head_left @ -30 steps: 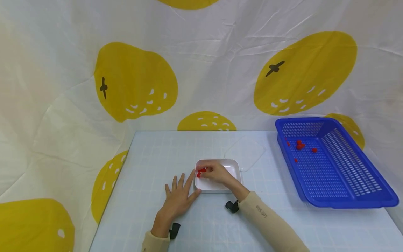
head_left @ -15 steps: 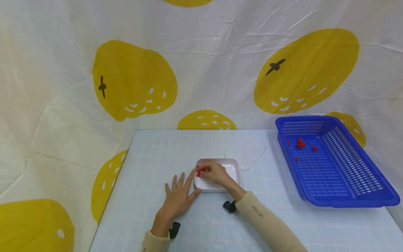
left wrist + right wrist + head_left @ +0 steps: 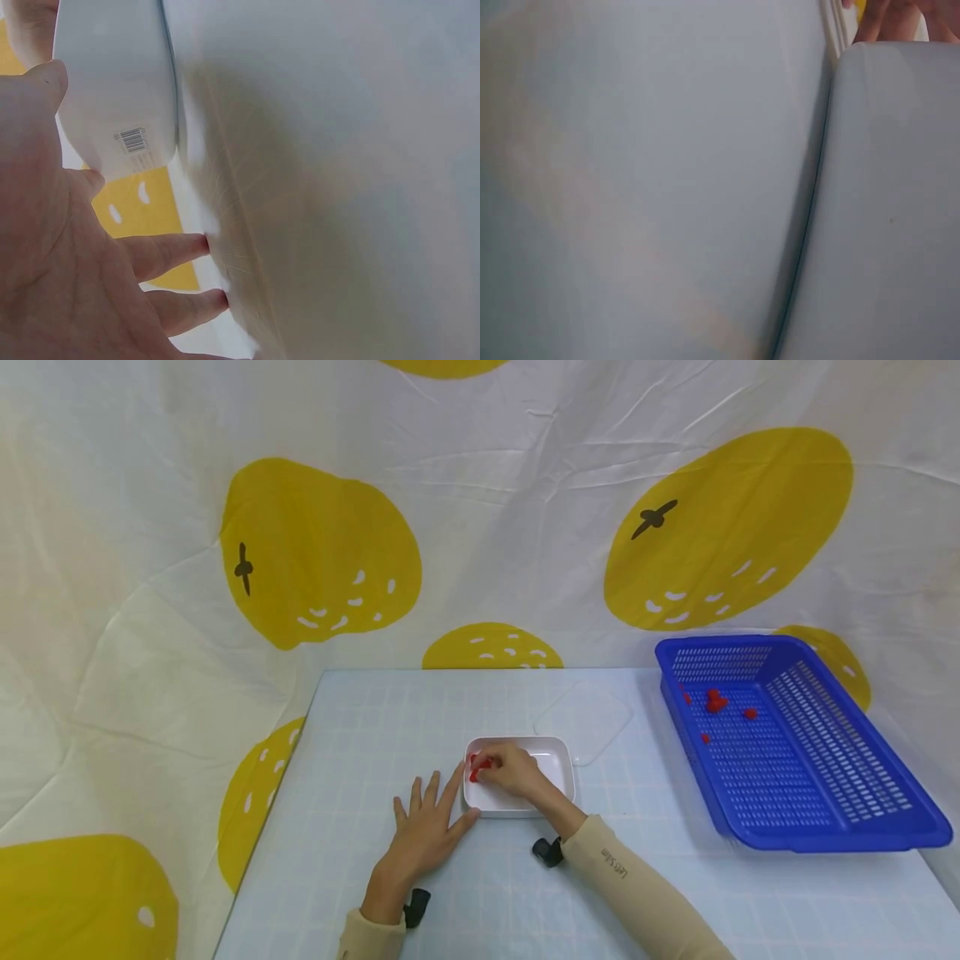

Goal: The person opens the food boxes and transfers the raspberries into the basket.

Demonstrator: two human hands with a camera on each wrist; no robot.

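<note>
A white rectangular box (image 3: pixel 555 809) sits mid-table. My right hand (image 3: pixel 512 768) reaches into its left end, thumb and fingers pinching at small red pieces (image 3: pixel 476 774); the fingers partly cover them, and their kind is too small to make out. Beside the box's left wall lies my left hand (image 3: pixel 422 837), fingers spread, with index finger and thumb at the wall. The left wrist view shows the left palm (image 3: pixel 37 232) against the box (image 3: pixel 112 82), which bears a barcode label (image 3: pixel 133 140). In the right wrist view the box wall (image 3: pixel 900 210) hides most of the right hand (image 3: pixel 900 22).
A blue perforated basket (image 3: pixel 817 842) stands at the right, with several small red pieces (image 3: pixel 716 702) inside. Behind the box's right corner lies a clear lid-like sheet (image 3: pixel 585 724), flat on the pale table (image 3: pixel 390 718). A fruit-print cloth (image 3: pixel 510 552) hangs at the back.
My right wrist and sleeve have shifted slightly left, and the right fingers have moved a little over the red pieces. The left hand has kept its place beside the box.
</note>
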